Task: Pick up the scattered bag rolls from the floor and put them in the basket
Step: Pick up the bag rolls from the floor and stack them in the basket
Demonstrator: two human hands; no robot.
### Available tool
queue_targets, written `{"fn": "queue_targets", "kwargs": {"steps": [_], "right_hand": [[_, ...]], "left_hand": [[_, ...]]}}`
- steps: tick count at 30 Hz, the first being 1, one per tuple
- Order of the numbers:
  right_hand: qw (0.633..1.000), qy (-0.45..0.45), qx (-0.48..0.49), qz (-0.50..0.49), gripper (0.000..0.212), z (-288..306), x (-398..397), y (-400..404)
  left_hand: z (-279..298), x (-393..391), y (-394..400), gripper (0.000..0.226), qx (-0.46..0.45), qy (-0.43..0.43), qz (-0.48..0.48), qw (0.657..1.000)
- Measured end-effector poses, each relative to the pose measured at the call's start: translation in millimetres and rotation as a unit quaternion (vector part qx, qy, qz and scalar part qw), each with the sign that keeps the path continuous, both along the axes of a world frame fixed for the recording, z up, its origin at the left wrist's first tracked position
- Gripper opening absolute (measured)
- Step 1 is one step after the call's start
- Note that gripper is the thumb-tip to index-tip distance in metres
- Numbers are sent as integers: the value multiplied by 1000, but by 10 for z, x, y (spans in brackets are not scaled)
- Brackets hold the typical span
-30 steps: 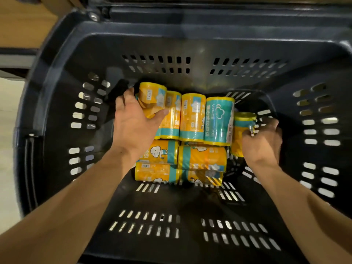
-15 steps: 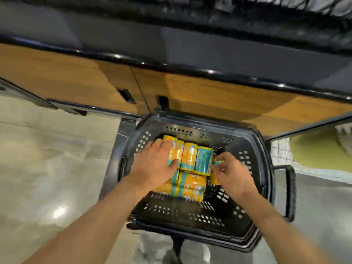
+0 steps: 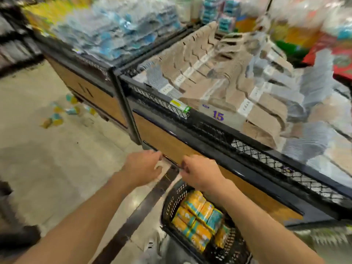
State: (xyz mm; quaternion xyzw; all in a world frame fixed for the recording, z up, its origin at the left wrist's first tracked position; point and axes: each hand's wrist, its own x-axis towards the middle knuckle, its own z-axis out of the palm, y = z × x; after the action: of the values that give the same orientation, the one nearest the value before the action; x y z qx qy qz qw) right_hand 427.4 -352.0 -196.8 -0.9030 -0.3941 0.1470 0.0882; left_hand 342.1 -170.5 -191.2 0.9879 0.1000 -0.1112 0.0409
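Both hands are hanging free above the basket (image 3: 171, 202), which is sitting on the floor (image 3: 57, 168) tight against the display bin (image 3: 190, 149), with a batch of bag rolls (image 3: 198, 218) already lying packed inside it. The left hand (image 3: 142, 168) is holding nothing, its fingers (image 3: 152, 154) loosely curled; the right hand (image 3: 200, 173) is likewise gripping nothing that can be made out, fingers bent inward, though blur is hiding the tips. This is looking like the gap between loads. More scattered rolls (image 3: 62, 113) are lying on the floor well to the left, close under the neighbouring bin, so the next move is calling for walking over, crouching and gathering them. The floor between is offering open room; the bin's lower edge is crowding the rolls, and the basket's long dark handle (image 3: 152, 197) is slanting across the way
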Motion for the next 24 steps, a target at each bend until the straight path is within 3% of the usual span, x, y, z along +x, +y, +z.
{"fn": "queue_targets", "kwargs": {"steps": [5, 13, 24], "right_hand": [[991, -83, 7, 108, 25, 840, -97, 728], [958, -125, 51, 252, 22, 1638, -648, 2263], [955, -136, 82, 251, 26, 2079, -1198, 4207]], "left_hand": [[895, -786, 882, 35, 83, -33, 104, 991], [1495, -1737, 1925, 33, 124, -57, 240, 961], [1787, -2464, 3701, 25, 111, -111, 307, 939]]}}
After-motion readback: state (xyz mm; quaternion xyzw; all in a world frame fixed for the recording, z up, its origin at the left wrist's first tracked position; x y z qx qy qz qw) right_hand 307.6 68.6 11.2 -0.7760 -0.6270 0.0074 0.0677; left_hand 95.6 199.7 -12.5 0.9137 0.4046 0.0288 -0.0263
